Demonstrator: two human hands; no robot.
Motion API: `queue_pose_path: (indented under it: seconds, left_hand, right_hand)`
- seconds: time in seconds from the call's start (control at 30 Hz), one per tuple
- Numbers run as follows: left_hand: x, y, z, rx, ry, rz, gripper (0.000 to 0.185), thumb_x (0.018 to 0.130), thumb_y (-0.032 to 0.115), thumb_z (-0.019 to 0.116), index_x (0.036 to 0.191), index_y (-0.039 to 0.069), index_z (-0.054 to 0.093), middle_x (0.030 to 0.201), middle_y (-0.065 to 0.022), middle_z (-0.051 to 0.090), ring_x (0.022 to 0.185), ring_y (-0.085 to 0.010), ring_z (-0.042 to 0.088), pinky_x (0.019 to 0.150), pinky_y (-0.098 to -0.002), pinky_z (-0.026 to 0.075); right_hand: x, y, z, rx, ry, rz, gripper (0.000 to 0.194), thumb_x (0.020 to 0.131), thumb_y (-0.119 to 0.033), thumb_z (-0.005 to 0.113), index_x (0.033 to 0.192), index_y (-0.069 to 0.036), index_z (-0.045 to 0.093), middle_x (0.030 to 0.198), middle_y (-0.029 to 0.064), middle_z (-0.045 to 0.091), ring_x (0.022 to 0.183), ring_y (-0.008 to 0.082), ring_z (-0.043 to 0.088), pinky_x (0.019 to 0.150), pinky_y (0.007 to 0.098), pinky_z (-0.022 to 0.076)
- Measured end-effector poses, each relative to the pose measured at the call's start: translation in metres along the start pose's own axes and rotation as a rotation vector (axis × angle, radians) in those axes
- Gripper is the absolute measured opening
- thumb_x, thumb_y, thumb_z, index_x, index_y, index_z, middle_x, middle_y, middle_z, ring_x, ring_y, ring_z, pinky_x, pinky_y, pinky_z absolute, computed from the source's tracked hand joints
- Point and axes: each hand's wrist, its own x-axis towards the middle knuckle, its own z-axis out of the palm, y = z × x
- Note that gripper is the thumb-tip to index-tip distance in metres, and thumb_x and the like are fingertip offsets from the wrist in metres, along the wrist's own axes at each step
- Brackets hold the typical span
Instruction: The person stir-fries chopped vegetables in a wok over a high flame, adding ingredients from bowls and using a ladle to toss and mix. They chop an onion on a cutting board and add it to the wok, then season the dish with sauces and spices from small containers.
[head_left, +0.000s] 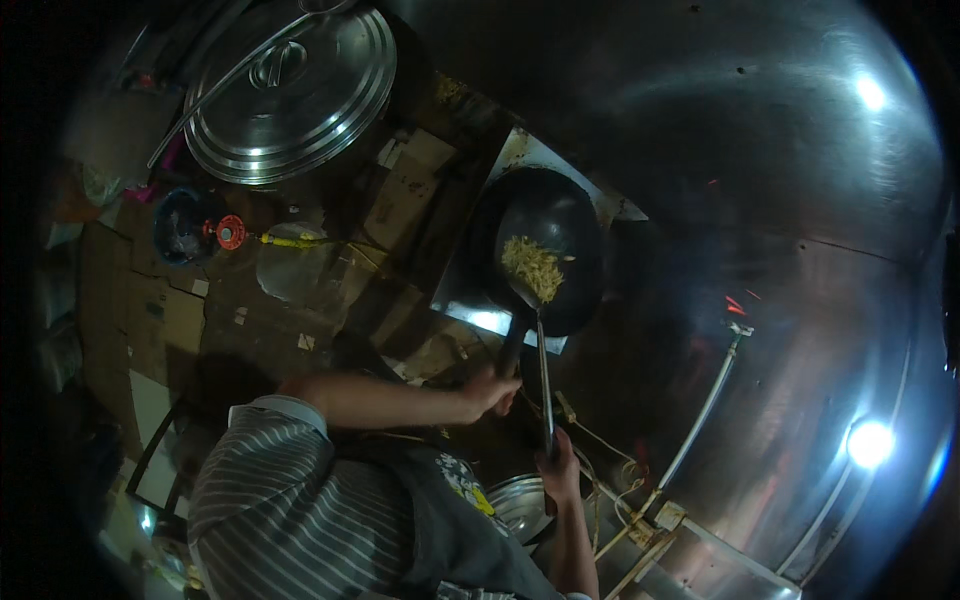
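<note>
My left hand (491, 394) is closed around the handle of a dark wok (574, 300), with that arm reaching across from the left. In the wok lies a small heap of pale yellow shredded food (532, 266), perhaps noodles or vegetable strips. My right hand (559, 469) grips the lower end of a long-handled metal ladle (545, 360). The ladle's bowl is at the near edge of the heap, partly under the food. Beneath the wok, a shiny metal stove top (517, 150) shows at its corners.
A large round steel lid (322, 90) lies at the upper left, a long metal utensil across it. Below it are a red gas regulator (230, 232) and a yellow hose (289, 241). A metal pipe (697, 420) stands right of my right hand, before a shiny metal wall (810, 315).
</note>
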Motion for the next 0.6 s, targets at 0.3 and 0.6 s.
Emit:
queue_pose_path:
  seconds: [0.3, 0.6]
  left_hand:
    - [-0.042, 0.0, -0.009, 0.218, 0.037, -0.082, 0.036, 0.103, 0.017, 0.061, 0.128, 0.009, 0.037, 0.077, -0.0077, 0.061, 0.056, -0.0183, 0.06, 0.05, -0.0362, 0.052]
    - [-0.01, 0.008, -0.013, 0.138, 0.062, -0.073, 0.029, 0.094, 0.012, 0.067, 0.11, 0.004, 0.045, 0.078, -0.0088, 0.059, 0.056, -0.0197, 0.059, 0.053, -0.0368, 0.053]
  right_hand:
    - [0.004, 0.026, 0.019, 0.204, -0.053, -0.01, 0.064, 0.094, -0.004, 0.068, 0.153, -0.006, 0.045, 0.12, 0.011, 0.066, 0.1, 0.0233, 0.064, 0.088, 0.0333, 0.0515]
    - [0.005, 0.003, 0.025, 0.148, -0.005, 0.102, 0.069, 0.089, -0.004, 0.071, 0.153, -0.013, 0.05, 0.1, 0.0066, 0.066, 0.08, 0.0152, 0.061, 0.074, 0.0299, 0.0506]
